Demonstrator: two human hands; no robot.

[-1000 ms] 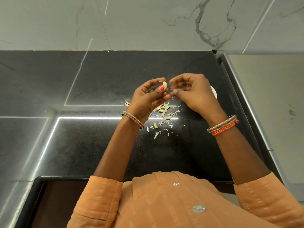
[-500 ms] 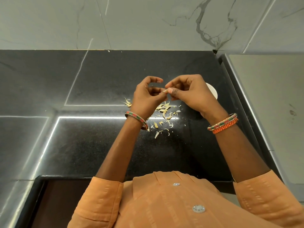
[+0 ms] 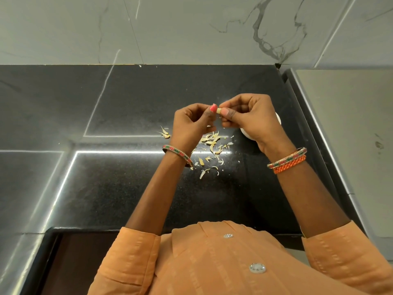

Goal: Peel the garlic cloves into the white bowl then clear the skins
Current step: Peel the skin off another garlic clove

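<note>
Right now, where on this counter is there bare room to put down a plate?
Bare: the black counter left of the left hand, and the strip toward the wall. Crowded: garlic skins scattered under both hands, and the white bowl under the right hand.

Black speckled countertop gleaming | pale yellow garlic skins lying scattered | grey-veined marble wall showing | orange striped sleeve showing | red-green patterned bangle circling

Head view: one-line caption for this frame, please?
Both hands, left hand and right hand, pinch a garlic clove above scattered skins on the black counter.
</note>
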